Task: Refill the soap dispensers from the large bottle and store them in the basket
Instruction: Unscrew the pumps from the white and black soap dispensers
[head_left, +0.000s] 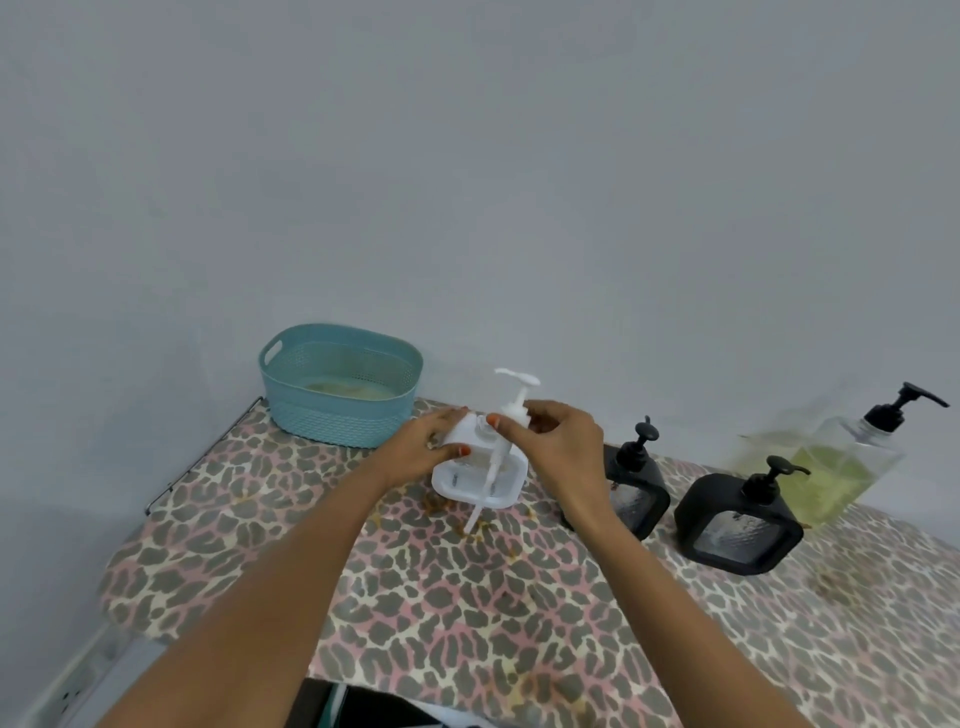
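A white soap dispenser (480, 480) stands on the leopard-print table top (467, 613). My left hand (426, 447) grips its upper left shoulder. My right hand (556, 441) pinches the collar of the white pump (514, 400), which is lifted out of the neck, its tube hanging in front of the bottle. Two black dispensers (636, 488) (737, 519) stand to the right. The large clear bottle (836, 462), holding yellow-green soap and fitted with a black pump, stands at the far right. The teal basket (340, 387) sits at the back left.
A grey wall rises right behind the table. The table's left edge has a metal rail (176, 478). Small yellowish drips lie on the cloth around the white dispenser's base.
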